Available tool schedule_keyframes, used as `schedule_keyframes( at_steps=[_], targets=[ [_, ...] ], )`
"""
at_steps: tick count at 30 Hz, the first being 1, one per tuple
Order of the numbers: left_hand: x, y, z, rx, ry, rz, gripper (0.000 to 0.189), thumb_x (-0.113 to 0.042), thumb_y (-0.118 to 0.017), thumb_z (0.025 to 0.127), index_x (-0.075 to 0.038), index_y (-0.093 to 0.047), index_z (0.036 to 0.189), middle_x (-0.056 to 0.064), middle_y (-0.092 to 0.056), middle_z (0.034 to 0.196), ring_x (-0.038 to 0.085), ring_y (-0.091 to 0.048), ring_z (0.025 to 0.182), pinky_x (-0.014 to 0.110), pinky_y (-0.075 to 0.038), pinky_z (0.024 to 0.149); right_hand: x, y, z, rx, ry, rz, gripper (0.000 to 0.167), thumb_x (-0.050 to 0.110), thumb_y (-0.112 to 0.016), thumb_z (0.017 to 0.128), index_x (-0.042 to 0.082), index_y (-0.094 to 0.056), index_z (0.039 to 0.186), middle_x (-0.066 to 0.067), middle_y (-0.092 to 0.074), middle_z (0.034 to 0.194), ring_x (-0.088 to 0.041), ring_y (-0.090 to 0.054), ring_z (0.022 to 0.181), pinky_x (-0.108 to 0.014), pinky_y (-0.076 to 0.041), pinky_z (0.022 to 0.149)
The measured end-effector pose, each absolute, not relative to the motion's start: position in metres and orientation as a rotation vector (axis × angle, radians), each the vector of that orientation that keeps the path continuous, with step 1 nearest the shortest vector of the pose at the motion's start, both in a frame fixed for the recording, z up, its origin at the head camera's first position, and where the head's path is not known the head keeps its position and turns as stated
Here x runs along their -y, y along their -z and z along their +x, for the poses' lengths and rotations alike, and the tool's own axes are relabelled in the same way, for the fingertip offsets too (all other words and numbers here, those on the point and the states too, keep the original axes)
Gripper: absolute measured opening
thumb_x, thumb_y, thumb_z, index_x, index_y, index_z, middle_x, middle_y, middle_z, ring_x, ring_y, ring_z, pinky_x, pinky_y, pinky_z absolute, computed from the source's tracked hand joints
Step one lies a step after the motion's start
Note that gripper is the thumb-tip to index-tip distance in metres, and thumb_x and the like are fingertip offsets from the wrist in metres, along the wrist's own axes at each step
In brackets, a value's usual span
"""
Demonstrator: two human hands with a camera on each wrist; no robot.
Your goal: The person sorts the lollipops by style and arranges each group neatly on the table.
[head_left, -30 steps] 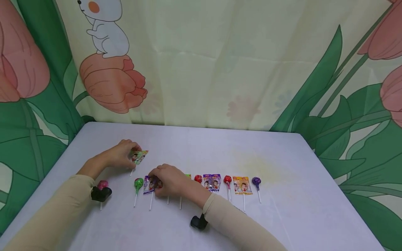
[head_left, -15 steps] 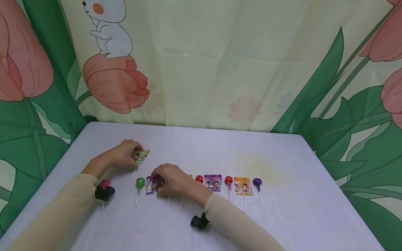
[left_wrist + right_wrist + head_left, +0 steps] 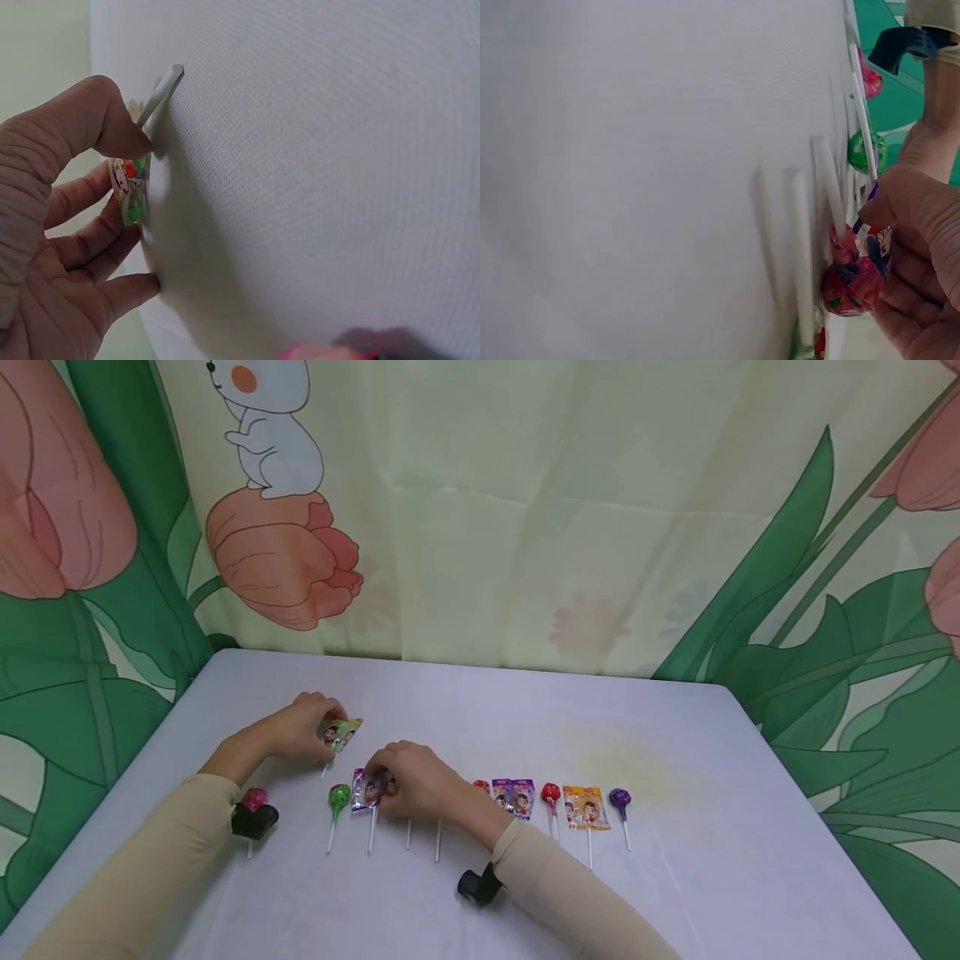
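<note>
My left hand (image 3: 300, 728) pinches a lollipop in a flat green wrapper (image 3: 342, 733) above the row, its stick pointing down toward the table. Thumb and fingertips hold that wrapper (image 3: 129, 176) in the left wrist view. At the left part of the row, my right hand (image 3: 420, 783) pinches a lollipop in a flat purple wrapper (image 3: 362, 791), partly covered by the fingers. A round green lollipop (image 3: 339, 797) lies just left of it. Beside the right fingers, the right wrist view has a round red lollipop (image 3: 853, 286). Other lollipop heads are hidden beneath this hand.
Rightward along the white table (image 3: 712, 877) lie a second purple packet (image 3: 514, 797), a red lollipop (image 3: 551, 794), an orange packet (image 3: 586, 808) and a round purple lollipop (image 3: 620, 800). A pink lollipop (image 3: 255, 797) lies far left, partly behind the black wrist camera (image 3: 255, 821).
The right hand has taken the purple-wrapped lollipop slightly away from the person, above its earlier spot in the row. My left hand keeps its grip, nearly still. The head view has shifted a little.
</note>
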State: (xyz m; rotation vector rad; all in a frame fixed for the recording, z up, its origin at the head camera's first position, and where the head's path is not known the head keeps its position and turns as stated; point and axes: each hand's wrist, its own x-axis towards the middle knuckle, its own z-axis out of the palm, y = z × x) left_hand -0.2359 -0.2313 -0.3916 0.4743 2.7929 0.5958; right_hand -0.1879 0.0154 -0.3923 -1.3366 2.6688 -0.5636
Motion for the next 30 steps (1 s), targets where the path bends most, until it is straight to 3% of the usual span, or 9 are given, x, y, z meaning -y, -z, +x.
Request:
schedule_keyframes(
  at_steps=[10, 19, 30],
  targets=[
    [0.23, 0.389, -0.236, -2.786, -0.602, 0.461, 0.06, -0.019, -0.089, 0.076, 0.001, -0.061, 0.124, 0.018, -0.06, 0.12, 0.038, -0.048, 0.118, 0.058, -0.042, 0.105, -0.01, 0.383, -0.209, -2.694, 0.6, -1.229, 0.041, 0.014, -0.082, 0.085, 0.009, -0.071, 0.123, 0.0, -0.071, 0.118, -0.01, -0.061, 0.103, -0.021, -0.048, 0.094],
    [0.232, 0.39, -0.239, -2.776, -0.612, 0.489, 0.058, -0.022, -0.089, 0.077, 0.001, -0.062, 0.123, 0.016, -0.063, 0.118, 0.036, -0.049, 0.117, 0.057, -0.042, 0.106, -0.006, 0.385, -0.232, -2.713, 0.71, -1.065, 0.041, 0.01, -0.079, 0.087, 0.009, -0.069, 0.127, -0.002, -0.07, 0.125, -0.015, -0.062, 0.116, -0.028, -0.046, 0.105],
    [0.232, 0.389, -0.241, -2.777, -0.61, 0.458, 0.059, -0.023, -0.089, 0.079, 0.0, -0.062, 0.126, 0.016, -0.062, 0.121, 0.035, -0.051, 0.116, 0.057, -0.042, 0.106, -0.002, 0.388, -0.247, -2.72, 0.734, -1.071, 0.04, 0.009, -0.077, 0.089, 0.005, -0.068, 0.128, -0.006, -0.069, 0.127, -0.019, -0.062, 0.121, -0.03, -0.045, 0.107]
  ],
)
